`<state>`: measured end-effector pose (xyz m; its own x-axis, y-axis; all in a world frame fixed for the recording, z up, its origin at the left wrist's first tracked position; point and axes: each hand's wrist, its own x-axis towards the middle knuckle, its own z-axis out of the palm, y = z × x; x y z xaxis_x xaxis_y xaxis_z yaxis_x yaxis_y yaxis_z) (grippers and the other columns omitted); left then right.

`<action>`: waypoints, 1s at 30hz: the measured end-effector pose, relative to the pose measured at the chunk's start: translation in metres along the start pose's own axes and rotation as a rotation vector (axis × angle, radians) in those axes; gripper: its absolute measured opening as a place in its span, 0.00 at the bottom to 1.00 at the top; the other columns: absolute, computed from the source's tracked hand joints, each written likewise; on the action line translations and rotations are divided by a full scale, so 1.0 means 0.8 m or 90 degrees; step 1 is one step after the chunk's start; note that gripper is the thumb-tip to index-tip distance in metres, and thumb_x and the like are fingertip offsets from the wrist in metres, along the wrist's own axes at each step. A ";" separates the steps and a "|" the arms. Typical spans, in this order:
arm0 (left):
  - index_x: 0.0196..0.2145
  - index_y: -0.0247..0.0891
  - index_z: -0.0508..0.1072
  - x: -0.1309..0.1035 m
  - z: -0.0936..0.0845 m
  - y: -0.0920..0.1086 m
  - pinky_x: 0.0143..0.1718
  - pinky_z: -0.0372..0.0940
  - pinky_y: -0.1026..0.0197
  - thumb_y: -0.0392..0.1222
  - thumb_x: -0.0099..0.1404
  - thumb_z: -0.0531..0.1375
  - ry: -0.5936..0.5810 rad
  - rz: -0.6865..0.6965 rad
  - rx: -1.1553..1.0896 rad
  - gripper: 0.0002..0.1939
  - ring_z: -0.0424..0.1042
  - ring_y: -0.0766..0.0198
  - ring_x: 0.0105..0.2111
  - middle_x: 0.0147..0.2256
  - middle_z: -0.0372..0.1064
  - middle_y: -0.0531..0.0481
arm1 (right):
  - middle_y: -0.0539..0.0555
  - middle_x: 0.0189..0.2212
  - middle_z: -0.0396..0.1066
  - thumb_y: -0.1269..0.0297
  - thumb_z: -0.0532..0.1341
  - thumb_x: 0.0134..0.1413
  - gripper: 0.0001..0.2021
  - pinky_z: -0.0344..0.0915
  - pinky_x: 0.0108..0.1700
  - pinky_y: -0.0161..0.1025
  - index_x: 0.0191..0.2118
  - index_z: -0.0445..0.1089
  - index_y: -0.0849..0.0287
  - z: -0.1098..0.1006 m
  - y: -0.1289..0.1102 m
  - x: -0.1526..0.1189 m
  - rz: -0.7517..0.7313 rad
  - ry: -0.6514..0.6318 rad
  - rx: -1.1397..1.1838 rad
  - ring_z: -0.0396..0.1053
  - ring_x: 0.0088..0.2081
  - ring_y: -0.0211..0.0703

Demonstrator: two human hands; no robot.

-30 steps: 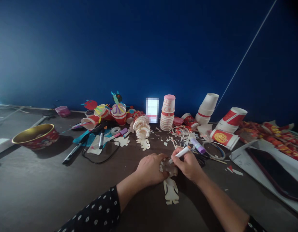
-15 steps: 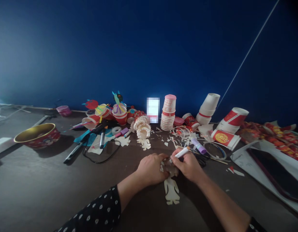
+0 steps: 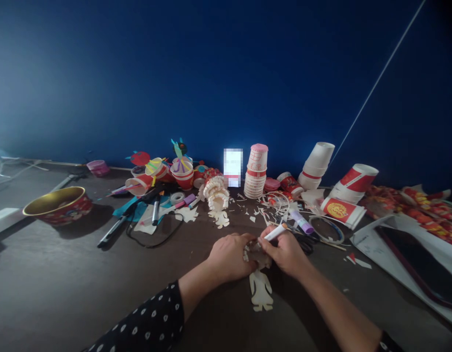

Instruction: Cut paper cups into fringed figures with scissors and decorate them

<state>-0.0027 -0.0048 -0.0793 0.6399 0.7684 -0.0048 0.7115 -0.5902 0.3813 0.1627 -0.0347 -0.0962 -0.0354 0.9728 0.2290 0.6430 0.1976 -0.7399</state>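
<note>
Pale paper cut-out point(image 3: 261, 292), one, lower end on the table point(image 3: 112, 298), upper part held by the curled left hand point(image 3: 231, 254). White marker point(image 3: 275, 232), one, gripped in the right hand point(image 3: 289, 252). Upright cup stack point(image 3: 256, 173), one, near the rear edge. Open surface spreads left, towards one bowl point(image 3: 74, 211).

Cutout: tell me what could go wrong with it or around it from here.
The pen in the right hand is close to the left hand, so a slip might mark those fingers. The cutout looks thin, and its lower part lies clear of both hands; it could bend or tear. The white cups lean and might topple if bumped.
</note>
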 end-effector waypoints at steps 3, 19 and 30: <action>0.43 0.44 0.66 0.000 -0.001 0.001 0.35 0.62 0.59 0.51 0.49 0.56 -0.006 -0.004 -0.002 0.23 0.69 0.54 0.37 0.36 0.70 0.48 | 0.48 0.18 0.65 0.62 0.55 0.50 0.08 0.58 0.26 0.34 0.24 0.63 0.57 0.000 0.001 0.000 -0.002 -0.003 -0.011 0.63 0.22 0.39; 0.45 0.46 0.65 0.001 0.001 -0.001 0.36 0.62 0.58 0.51 0.48 0.56 0.006 0.004 -0.003 0.24 0.69 0.54 0.37 0.37 0.70 0.49 | 0.47 0.18 0.64 0.64 0.54 0.48 0.07 0.57 0.26 0.33 0.23 0.62 0.58 -0.001 -0.003 0.001 -0.004 -0.001 -0.044 0.62 0.22 0.38; 0.46 0.46 0.65 0.003 0.000 -0.002 0.37 0.62 0.57 0.51 0.48 0.56 0.004 0.000 -0.019 0.25 0.69 0.54 0.38 0.38 0.70 0.49 | 0.47 0.17 0.63 0.64 0.54 0.47 0.07 0.57 0.25 0.33 0.23 0.62 0.58 -0.003 -0.005 0.000 0.011 0.012 -0.069 0.61 0.21 0.37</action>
<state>-0.0025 -0.0024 -0.0802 0.6377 0.7703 0.0003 0.7032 -0.5823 0.4080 0.1617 -0.0355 -0.0916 -0.0097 0.9735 0.2286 0.7226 0.1649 -0.6713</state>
